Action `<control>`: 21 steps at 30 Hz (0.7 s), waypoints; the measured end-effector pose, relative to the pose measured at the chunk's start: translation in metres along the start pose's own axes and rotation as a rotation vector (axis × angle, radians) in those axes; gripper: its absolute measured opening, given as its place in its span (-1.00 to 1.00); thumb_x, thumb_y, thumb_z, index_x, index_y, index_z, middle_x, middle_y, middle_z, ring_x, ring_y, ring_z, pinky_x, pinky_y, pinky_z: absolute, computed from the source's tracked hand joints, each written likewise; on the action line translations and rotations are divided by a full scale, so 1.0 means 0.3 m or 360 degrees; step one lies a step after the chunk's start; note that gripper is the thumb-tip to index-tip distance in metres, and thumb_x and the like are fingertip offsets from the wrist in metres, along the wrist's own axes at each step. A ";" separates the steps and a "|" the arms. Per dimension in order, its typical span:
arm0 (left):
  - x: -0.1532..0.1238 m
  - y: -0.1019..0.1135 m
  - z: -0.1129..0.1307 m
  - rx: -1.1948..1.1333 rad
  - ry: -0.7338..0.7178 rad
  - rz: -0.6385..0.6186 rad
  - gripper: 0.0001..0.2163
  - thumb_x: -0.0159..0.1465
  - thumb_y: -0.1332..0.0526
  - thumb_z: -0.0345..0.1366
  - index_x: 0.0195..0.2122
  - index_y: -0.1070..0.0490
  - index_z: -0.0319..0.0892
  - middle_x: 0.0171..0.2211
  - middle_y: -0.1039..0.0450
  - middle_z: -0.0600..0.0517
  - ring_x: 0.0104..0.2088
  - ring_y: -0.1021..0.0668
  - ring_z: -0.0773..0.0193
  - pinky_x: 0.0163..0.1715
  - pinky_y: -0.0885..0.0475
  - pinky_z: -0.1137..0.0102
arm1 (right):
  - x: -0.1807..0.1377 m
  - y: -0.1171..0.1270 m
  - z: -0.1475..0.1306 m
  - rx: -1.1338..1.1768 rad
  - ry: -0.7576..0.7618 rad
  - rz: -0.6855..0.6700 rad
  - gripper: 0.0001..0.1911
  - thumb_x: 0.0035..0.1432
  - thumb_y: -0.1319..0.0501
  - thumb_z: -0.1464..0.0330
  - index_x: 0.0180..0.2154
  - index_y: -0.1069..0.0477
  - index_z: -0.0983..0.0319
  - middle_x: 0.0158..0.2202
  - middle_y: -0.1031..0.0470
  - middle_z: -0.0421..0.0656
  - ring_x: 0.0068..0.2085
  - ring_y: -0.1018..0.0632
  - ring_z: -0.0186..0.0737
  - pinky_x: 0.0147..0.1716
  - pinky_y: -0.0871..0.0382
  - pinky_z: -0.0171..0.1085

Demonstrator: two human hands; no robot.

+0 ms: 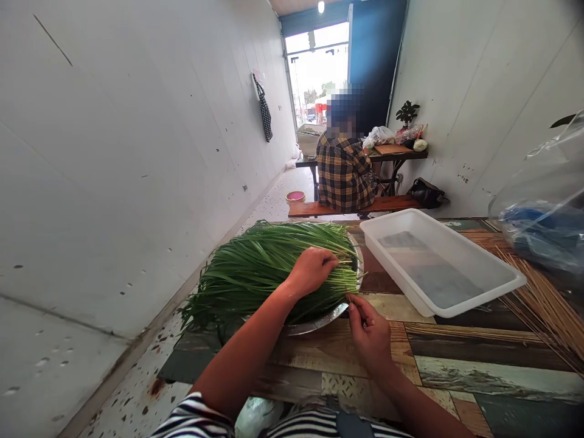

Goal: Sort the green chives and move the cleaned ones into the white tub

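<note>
A large heap of long green garlic chives lies in a round metal tray, with the pale stem ends pointing right. My left hand rests over the heap, its fingers pinched at the stem ends of some chives. Just below and to the right, near the tray's rim, is my right hand. Its thumb and forefinger are pressed together at the lowest stem ends, and whatever thin thing they hold is too small to make out.
An empty-looking white plastic tub stands right of the chives. Thin wooden skewers and a clear plastic bag lie farther right on the plank-patterned table. Ahead, a person in a plaid shirt sits on a bench.
</note>
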State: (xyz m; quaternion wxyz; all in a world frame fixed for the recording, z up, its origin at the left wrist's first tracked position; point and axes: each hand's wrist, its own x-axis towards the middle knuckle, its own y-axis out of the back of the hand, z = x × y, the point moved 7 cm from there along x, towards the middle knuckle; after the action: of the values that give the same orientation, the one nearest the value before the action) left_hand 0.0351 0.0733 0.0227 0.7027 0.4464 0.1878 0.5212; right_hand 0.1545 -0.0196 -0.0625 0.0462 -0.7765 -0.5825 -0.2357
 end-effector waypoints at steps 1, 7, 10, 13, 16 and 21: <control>0.000 0.000 0.000 -0.0001 0.0003 0.0001 -0.80 0.19 -0.12 -0.34 -0.35 -0.55 -0.22 -0.36 -0.57 -0.01 -0.35 -0.53 0.29 -0.31 -0.33 0.46 | 0.000 0.000 0.000 -0.0002 -0.0003 -0.0002 -0.73 0.18 -0.08 0.32 -0.20 -0.47 0.30 -0.30 -0.59 -0.04 -0.30 -0.60 -0.16 -0.32 -0.50 -0.27; -0.002 -0.001 0.001 -0.0011 -0.0015 -0.0007 -0.80 0.18 -0.12 -0.35 -0.35 -0.55 -0.23 -0.35 -0.57 -0.01 -0.32 -0.54 0.28 -0.29 -0.33 0.46 | 0.000 0.003 0.002 -0.0019 -0.0019 -0.0006 -0.72 0.18 -0.08 0.31 -0.20 -0.47 0.30 -0.28 -0.59 -0.04 -0.28 -0.60 -0.17 -0.30 -0.50 -0.27; -0.002 -0.002 0.002 -0.0041 -0.0049 -0.0003 -0.80 0.19 -0.12 -0.36 -0.35 -0.55 -0.23 -0.34 -0.57 -0.01 -0.31 -0.54 0.29 -0.28 -0.33 0.47 | 0.001 0.003 0.000 -0.0040 -0.0001 -0.0014 -0.72 0.18 -0.07 0.31 -0.20 -0.47 0.31 -0.29 -0.59 -0.04 -0.30 -0.60 -0.17 -0.32 -0.50 -0.28; -0.002 -0.005 0.000 -0.0053 -0.0063 -0.0012 -0.80 0.19 -0.11 -0.37 -0.35 -0.56 -0.22 -0.33 -0.57 0.00 -0.31 -0.54 0.30 -0.27 -0.33 0.48 | 0.004 0.005 -0.006 -0.0057 0.0008 0.0008 -0.73 0.17 -0.07 0.32 -0.21 -0.48 0.29 -0.31 -0.59 -0.06 -0.33 -0.60 -0.18 -0.35 -0.50 -0.28; -0.004 -0.013 0.003 0.0004 -0.0086 -0.0056 -0.79 0.20 -0.10 -0.36 -0.38 -0.56 -0.21 -0.35 -0.57 0.00 -0.34 -0.54 0.30 -0.28 -0.33 0.48 | 0.006 0.005 -0.015 -0.0056 0.0019 0.0023 -0.74 0.16 -0.08 0.33 -0.22 -0.48 0.29 -0.32 -0.59 -0.07 -0.36 -0.59 -0.19 -0.38 -0.50 -0.29; -0.017 -0.007 0.032 0.0095 -0.0228 -0.0153 -0.79 0.19 -0.10 -0.36 -0.39 -0.55 -0.18 -0.37 -0.56 0.01 -0.31 -0.51 0.30 -0.22 -0.32 0.47 | 0.003 0.002 -0.010 -0.0066 0.0028 0.0013 -0.73 0.18 -0.06 0.32 -0.22 -0.48 0.28 -0.31 -0.59 -0.06 -0.34 -0.59 -0.18 -0.36 -0.49 -0.27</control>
State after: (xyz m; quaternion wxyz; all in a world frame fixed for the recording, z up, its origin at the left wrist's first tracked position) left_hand 0.0414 0.0645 0.0251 0.7250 0.4937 0.1738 0.4478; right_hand 0.1542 -0.0201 -0.0596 0.0362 -0.7775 -0.5740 -0.2544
